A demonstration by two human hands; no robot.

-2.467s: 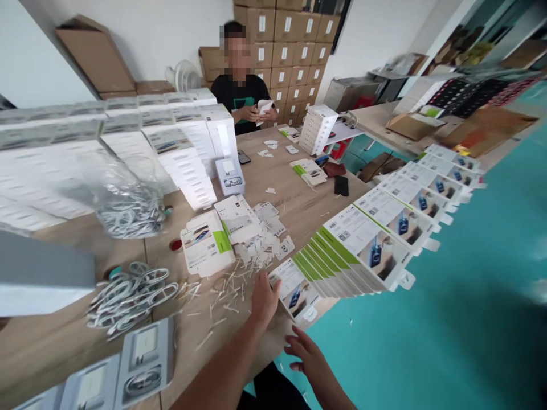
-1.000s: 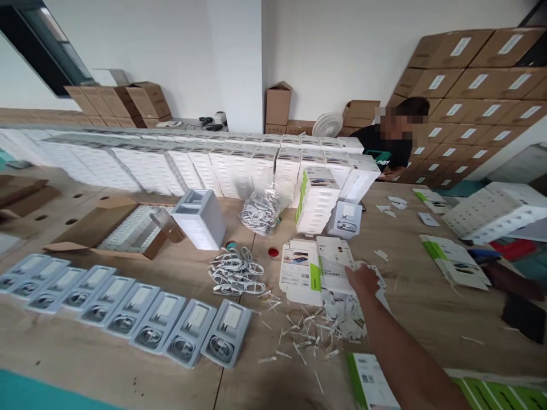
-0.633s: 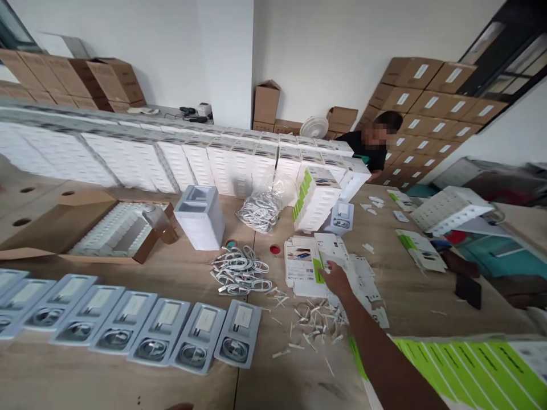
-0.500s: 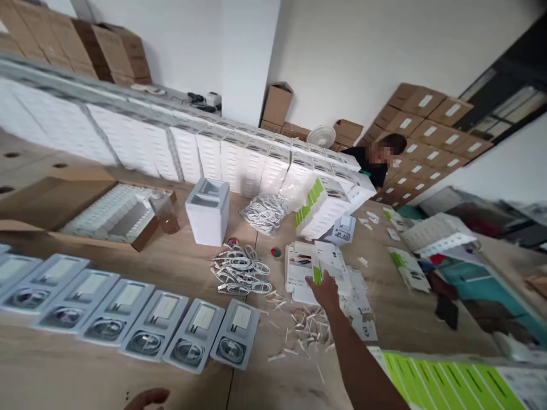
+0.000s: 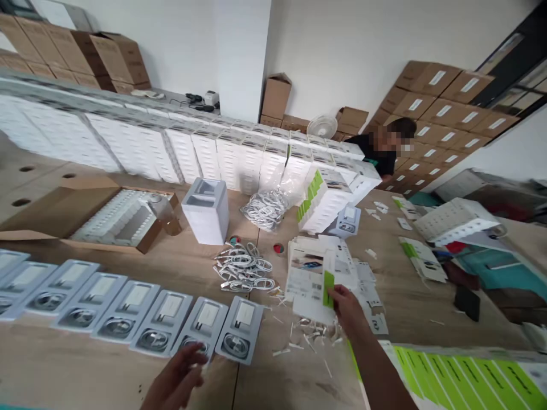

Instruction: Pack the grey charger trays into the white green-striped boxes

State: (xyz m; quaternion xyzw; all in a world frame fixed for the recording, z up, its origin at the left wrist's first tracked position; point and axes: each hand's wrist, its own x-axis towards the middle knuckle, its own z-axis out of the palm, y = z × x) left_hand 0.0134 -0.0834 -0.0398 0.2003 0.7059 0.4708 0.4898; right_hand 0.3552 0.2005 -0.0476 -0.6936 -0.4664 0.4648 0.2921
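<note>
My right hand (image 5: 351,312) pinches the green edge of a flat white packaging box (image 5: 305,296), tilted above a stack of similar printed flat boxes (image 5: 363,285). Over the near end of a row of pale trays hovers my left hand (image 5: 176,378), fingers loosely apart and nothing in them. It partly covers one pale tray (image 5: 222,319); whether it touches that tray I cannot tell. Each tray holds a white charger and a coiled cable, like the rightmost tray (image 5: 255,319). Small white scraps (image 5: 314,336) lie below the held box.
Beyond the trays lie loose white cables (image 5: 243,267), a bag of cables (image 5: 265,210), stacked trays (image 5: 207,213) and a carton of chargers (image 5: 164,245). A long wall of white boxes (image 5: 183,154) crosses the back. A person (image 5: 378,151) is behind it. Green-edged boxes (image 5: 470,373) stand near right.
My right hand has drawn back toward me, lifting a flat box off the stack by its green edge. My left hand has come up from the bottom edge toward the trays.
</note>
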